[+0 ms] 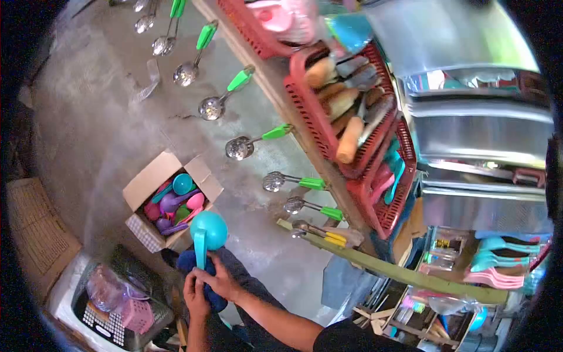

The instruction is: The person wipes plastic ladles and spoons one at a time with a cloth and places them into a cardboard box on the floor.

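A teal plastic dipper (209, 230) with a round bowl is held over my lap, its bowl pointing away from me and its handle running down into my fingers. My right hand (219, 280) pinches the lower end of the handle. Just below and beside it, my left hand (197, 294) is closed at the same end, the fingertips of both hands close together. Ahead of the hands, an open cardboard box (142, 186) stands on the floor. It holds several colourful plastic scoops and ladles, among them a teal cup-shaped one (183, 184).
Green-handled skimmers and ladles (239, 148) hang along a wooden rail (319, 158). Red baskets (311, 120) of wooden-handled tools sit beyond it. Metal sheets (478, 135) stand at right. A black-and-white crate (76, 311) with a pink basket (138, 315) lies at lower left.
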`<act>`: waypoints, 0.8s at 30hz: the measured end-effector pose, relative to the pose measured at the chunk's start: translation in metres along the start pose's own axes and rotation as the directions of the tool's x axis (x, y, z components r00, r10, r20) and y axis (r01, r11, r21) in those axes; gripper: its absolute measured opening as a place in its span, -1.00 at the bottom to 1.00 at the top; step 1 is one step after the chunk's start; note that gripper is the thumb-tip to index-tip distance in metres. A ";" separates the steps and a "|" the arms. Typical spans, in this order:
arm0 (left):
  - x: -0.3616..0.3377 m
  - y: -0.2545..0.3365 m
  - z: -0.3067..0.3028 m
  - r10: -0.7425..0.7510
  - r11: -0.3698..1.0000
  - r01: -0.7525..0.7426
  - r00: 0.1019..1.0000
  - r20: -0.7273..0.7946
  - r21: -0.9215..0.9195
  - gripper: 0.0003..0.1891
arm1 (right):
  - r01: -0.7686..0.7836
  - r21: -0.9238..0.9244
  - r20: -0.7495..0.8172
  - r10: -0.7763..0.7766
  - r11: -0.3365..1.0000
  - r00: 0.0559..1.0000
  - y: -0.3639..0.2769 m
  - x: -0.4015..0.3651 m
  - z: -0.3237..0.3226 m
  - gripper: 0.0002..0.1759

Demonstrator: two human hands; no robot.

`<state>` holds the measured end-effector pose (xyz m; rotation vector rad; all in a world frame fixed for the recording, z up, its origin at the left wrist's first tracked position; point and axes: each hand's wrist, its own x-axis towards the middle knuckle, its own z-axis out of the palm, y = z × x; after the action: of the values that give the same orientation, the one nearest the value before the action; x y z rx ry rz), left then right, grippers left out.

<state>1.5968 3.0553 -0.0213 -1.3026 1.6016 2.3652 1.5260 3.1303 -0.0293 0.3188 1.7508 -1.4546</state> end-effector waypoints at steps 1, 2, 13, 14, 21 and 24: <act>-0.007 0.003 -0.003 0.009 1.000 -0.009 1.000 -0.003 0.021 -0.72 | 0.006 0.021 0.007 -0.006 1.000 1.000 -0.008 -0.003 -0.001 -0.33; -0.013 0.004 -0.005 -0.018 1.000 0.019 0.999 0.030 -0.025 -0.73 | 0.015 -0.088 0.017 -0.014 0.996 1.000 -0.016 -0.009 -0.005 -0.41; -0.091 0.195 0.004 0.202 0.974 -0.211 0.973 0.112 0.077 -0.26 | 0.486 -0.700 0.289 -0.415 0.523 0.863 -0.171 -0.129 -0.005 -0.54; -0.093 0.204 0.013 0.373 0.891 -0.371 0.927 0.044 0.262 -0.35 | 0.545 -0.675 0.311 -0.478 0.497 0.822 -0.171 -0.132 -0.006 -0.51; -0.120 0.244 0.058 0.556 0.681 -0.494 0.829 0.057 0.541 -0.63 | 0.642 -0.659 0.391 -0.551 0.391 0.737 -0.226 -0.180 -0.053 -0.51; -0.151 0.290 0.079 0.511 0.698 -0.474 0.855 0.090 0.537 -0.62 | 0.656 -0.583 0.322 -0.604 0.480 0.729 -0.250 -0.216 -0.083 -0.58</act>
<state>1.5237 3.0406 0.3066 -0.9074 2.6653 1.8022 1.4656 3.1939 0.2998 -0.8676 2.3181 -1.1243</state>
